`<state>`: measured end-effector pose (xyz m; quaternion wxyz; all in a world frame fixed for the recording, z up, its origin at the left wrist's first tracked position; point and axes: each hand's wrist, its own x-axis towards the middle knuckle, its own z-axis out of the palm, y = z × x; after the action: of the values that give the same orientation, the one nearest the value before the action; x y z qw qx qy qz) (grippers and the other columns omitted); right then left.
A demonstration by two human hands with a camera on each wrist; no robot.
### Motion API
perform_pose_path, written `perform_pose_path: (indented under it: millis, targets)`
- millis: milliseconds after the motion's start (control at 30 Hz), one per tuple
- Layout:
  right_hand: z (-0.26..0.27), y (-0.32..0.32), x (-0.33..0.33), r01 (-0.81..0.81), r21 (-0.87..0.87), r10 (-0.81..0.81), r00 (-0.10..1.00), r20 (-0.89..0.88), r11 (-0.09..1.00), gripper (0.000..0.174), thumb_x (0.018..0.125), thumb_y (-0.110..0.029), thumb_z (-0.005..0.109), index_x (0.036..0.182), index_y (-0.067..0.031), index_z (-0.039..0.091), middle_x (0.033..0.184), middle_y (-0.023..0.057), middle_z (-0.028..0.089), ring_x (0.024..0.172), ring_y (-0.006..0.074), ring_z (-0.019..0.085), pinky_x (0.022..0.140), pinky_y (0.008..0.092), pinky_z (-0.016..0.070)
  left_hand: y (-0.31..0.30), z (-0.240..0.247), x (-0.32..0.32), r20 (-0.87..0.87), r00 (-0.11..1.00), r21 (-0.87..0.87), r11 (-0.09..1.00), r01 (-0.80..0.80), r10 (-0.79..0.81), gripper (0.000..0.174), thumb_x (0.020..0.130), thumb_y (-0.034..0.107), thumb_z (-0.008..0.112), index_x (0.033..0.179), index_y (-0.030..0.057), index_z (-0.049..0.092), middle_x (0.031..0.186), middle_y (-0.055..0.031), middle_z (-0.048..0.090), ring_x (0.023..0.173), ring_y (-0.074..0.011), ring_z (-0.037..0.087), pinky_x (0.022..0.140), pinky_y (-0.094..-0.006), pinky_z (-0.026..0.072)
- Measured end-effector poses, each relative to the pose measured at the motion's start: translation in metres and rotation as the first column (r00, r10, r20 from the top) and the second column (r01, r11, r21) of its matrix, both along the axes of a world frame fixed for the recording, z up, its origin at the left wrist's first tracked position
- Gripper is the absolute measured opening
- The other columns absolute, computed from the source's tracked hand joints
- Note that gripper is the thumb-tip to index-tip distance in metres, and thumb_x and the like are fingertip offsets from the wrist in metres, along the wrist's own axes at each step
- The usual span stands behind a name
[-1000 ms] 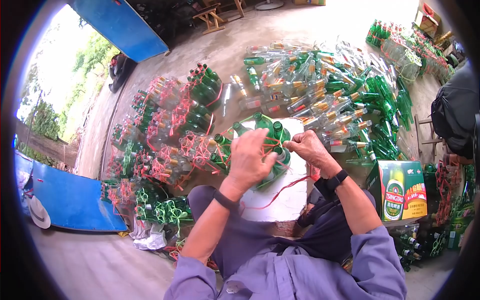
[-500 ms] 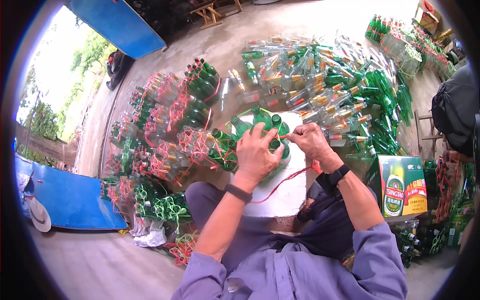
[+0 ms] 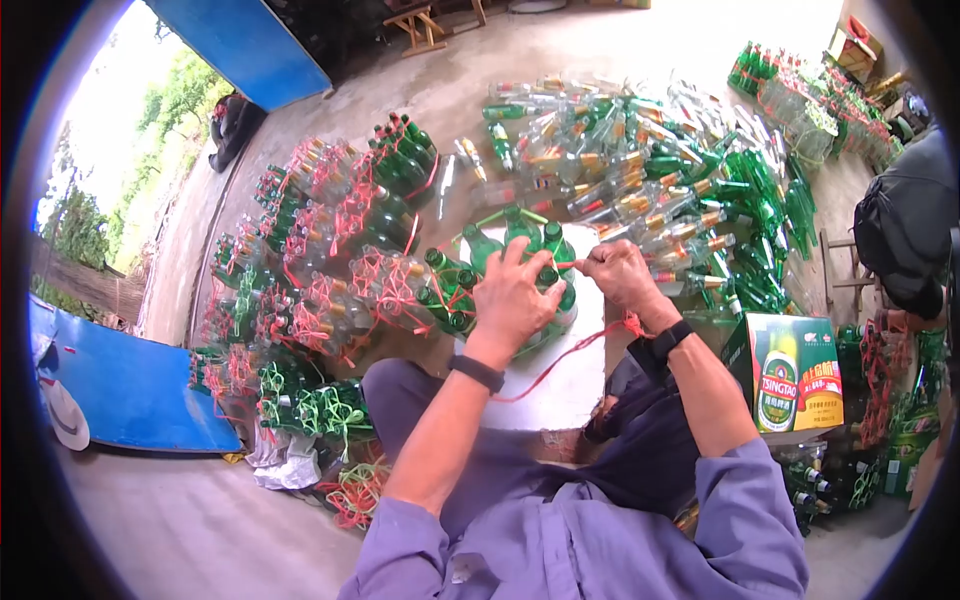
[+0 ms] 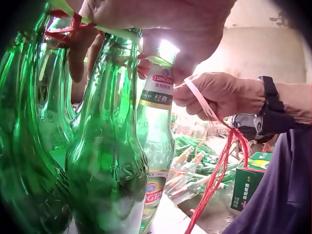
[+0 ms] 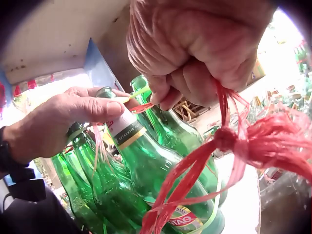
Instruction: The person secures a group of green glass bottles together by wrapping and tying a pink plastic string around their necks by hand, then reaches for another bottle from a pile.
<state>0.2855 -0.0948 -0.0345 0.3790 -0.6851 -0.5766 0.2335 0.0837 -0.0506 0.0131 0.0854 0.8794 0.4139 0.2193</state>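
Several green beer bottles (image 3: 480,243) stand upright in a cluster on a white block (image 3: 575,392) before me. My left hand (image 3: 512,300) lies over their tops. In the right wrist view its thumb presses a labelled bottle's neck (image 5: 127,127), with fingers behind it. To the right, my right hand (image 3: 620,275) has curled fingers and pinches red plastic twine (image 5: 226,141). A short red stretch runs taut from its fingertips to the bottle necks. More twine, knotted in a tuft, hangs below that hand. A light green band (image 5: 139,94) crosses the necks.
Bundles of bottles tied with red twine (image 3: 330,230) stand to the left. Loose clear and green bottles (image 3: 640,180) lie heaped beyond the block. A Tsingtao carton (image 3: 795,375) is at the right, and a tangle of twine (image 3: 355,492) lies at lower left.
My left hand has come down and right, from above the bottles onto their necks. My right hand keeps its pinch on the twine, which now runs straight to the necks.
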Motion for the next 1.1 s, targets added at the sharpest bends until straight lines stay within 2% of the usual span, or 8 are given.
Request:
perform_pose_path:
  millis: [67,133,233,333,633,767,933,1100]
  targets:
    - [0.008,-0.005,-0.003,0.024,0.042,-0.022,0.999,-0.044,0.999,0.035,0.089,-0.027,0.076,0.073,0.0033,0.067,0.061,0.0227,0.057,0.052,0.0357,0.051,0.056,0.0440,0.0461,-0.004,0.001,-0.001,0.006,1.000,-0.034,0.999,-0.022,0.022,0.042,0.078,0.040,0.080,0.114,0.0183,0.075,0.135,-0.0066,0.058,0.114,-0.0328,0.061,0.086,-0.0483,0.0567]
    - [0.016,-0.009,-0.001,0.000,0.059,0.000,1.000,-0.003,0.998,0.031,0.091,-0.023,0.073,0.074,0.0021,0.067,0.063,0.0234,0.058,0.055,0.0376,0.056,0.056,0.0447,0.0465,-0.005,0.001,-0.002,0.012,1.000,-0.040,0.999,-0.020,0.021,0.043,0.078,0.041,0.079,0.114,0.0176,0.075,0.135,-0.0072,0.057,0.115,-0.0332,0.060,0.087,-0.0481,0.0568]
    - [0.016,-0.009,0.001,-0.115,0.276,0.048,0.969,0.241,0.954,0.021,0.094,-0.019,0.069,0.079,-0.0045,0.066,0.069,0.0192,0.061,0.065,0.0370,0.064,0.059,0.0463,0.0491,-0.004,0.003,-0.003,-0.009,1.000,-0.050,0.999,-0.006,0.005,0.044,0.079,0.042,0.078,0.115,0.0172,0.075,0.134,-0.0081,0.057,0.115,-0.0340,0.060,0.086,-0.0487,0.0569]
    - [0.023,-0.007,0.002,-0.163,0.356,0.020,0.928,0.373,0.920,0.015,0.091,-0.016,0.069,0.080,-0.0060,0.066,0.072,0.0145,0.062,0.066,0.0362,0.064,0.060,0.0460,0.0506,-0.001,0.000,-0.004,0.001,1.000,-0.047,0.999,0.011,-0.011,0.045,0.079,0.042,0.077,0.117,0.0173,0.074,0.134,-0.0086,0.057,0.113,-0.0349,0.061,0.085,-0.0491,0.0571]
    - [0.073,0.016,-0.006,-0.347,0.320,0.065,0.761,0.646,0.882,0.005,0.080,-0.005,0.064,0.079,-0.0089,0.067,0.080,0.0087,0.061,0.079,0.0292,0.067,0.062,0.0432,0.0513,0.005,-0.012,-0.004,0.060,0.998,0.049,0.999,0.022,-0.025,0.040,0.078,0.038,0.079,0.107,0.0131,0.071,0.127,-0.0085,0.059,0.105,-0.0373,0.064,0.078,-0.0492,0.0589]
    - [0.079,0.048,-0.005,-0.426,0.311,0.143,0.754,0.641,0.850,0.007,0.076,-0.007,0.065,0.074,-0.0120,0.070,0.081,0.0080,0.062,0.077,0.0302,0.067,0.062,0.0431,0.0520,0.002,-0.003,-0.004,0.034,0.998,-0.014,0.999,0.046,-0.046,0.048,0.076,0.036,0.081,0.112,0.0076,0.066,0.125,-0.0104,0.056,0.111,-0.0361,0.060,0.081,-0.0479,0.0596]
    - [0.075,0.075,0.002,-0.453,0.146,0.273,0.732,0.625,0.880,0.012,0.078,-0.011,0.066,0.075,-0.0178,0.075,0.080,0.0068,0.065,0.076,0.0307,0.067,0.065,0.0449,0.0527,0.005,-0.008,-0.004,0.103,0.994,0.035,0.999,0.038,-0.041,0.041,0.078,0.037,0.081,0.105,0.0099,0.068,0.118,-0.0088,0.059,0.102,-0.0391,0.063,0.072,-0.0496,0.0583]
    - [0.074,0.091,0.009,-0.431,0.137,0.387,0.884,0.262,0.892,0.012,0.079,-0.018,0.075,0.081,-0.0065,0.077,0.076,0.0119,0.068,0.072,0.0299,0.067,0.065,0.0412,0.0514,0.004,-0.008,-0.004,0.096,0.995,0.053,0.998,0.027,-0.032,0.040,0.080,0.037,0.080,0.105,0.0090,0.068,0.120,-0.0088,0.059,0.102,-0.0393,0.063,0.071,-0.0491,0.0585]
